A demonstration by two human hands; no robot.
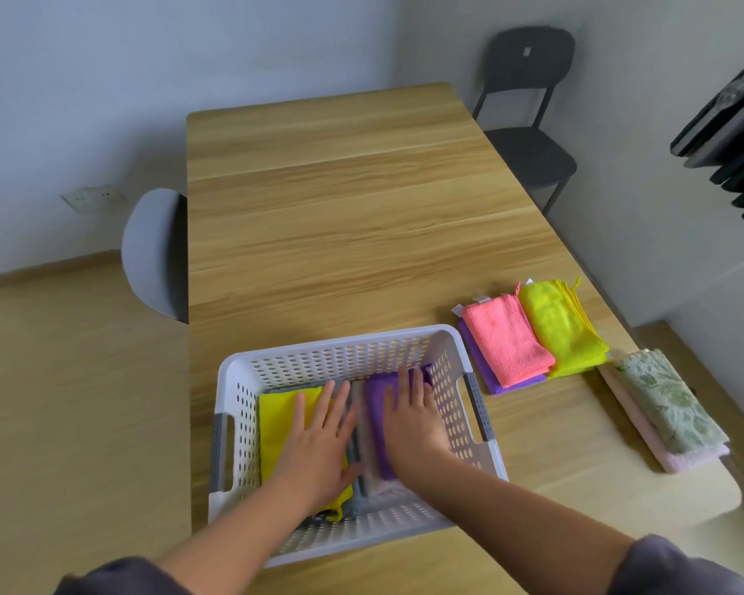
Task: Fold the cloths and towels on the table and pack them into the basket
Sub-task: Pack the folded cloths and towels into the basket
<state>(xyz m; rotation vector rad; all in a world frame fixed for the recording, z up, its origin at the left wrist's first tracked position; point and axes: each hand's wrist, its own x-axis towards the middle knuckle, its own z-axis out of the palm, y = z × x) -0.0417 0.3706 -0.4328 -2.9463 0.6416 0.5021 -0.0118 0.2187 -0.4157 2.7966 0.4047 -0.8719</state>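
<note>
- Basket (pixel 340 342): a white perforated container with grey handle grips, placed on the wooden table (pixel 340 208) in the lower centre of the frame.
- Folded cloths are laid flat inside it: a yellow cloth (pixel 276 427) in the left part, a purple cloth (pixel 376 405) in the right part, and grey cloths (pixel 368 478) seen between and beneath them.
- Left hand (pixel 318 440): laid palm down on the yellow cloth, fingers straight and slightly spread, pointed toward the far wall of the basket. Nothing is gripped.
- Right hand (pixel 413 423): laid palm down on the purple cloth, fingers straight and apart, with the fingertips near the cloth's far edge. Nothing is gripped.
- Both forearms are extended from the lower edge of the frame over the basket's near rim; dark sleeves are visible at the lower corners.
- Right of the basket, folded items are left on the table: a pink cloth (pixel 507 341) stacked on a second purple cloth (pixel 482 367), a lime cloth (pixel 563 328) touching them, and a green patterned towel (pixel 666 401) stacked on a pale pink towel (pixel 683 461) at the table's right edge.
- A grey chair (pixel 151 251) is positioned at the table's left side; a black chair (pixel 529 122) is at the upper right.
</note>
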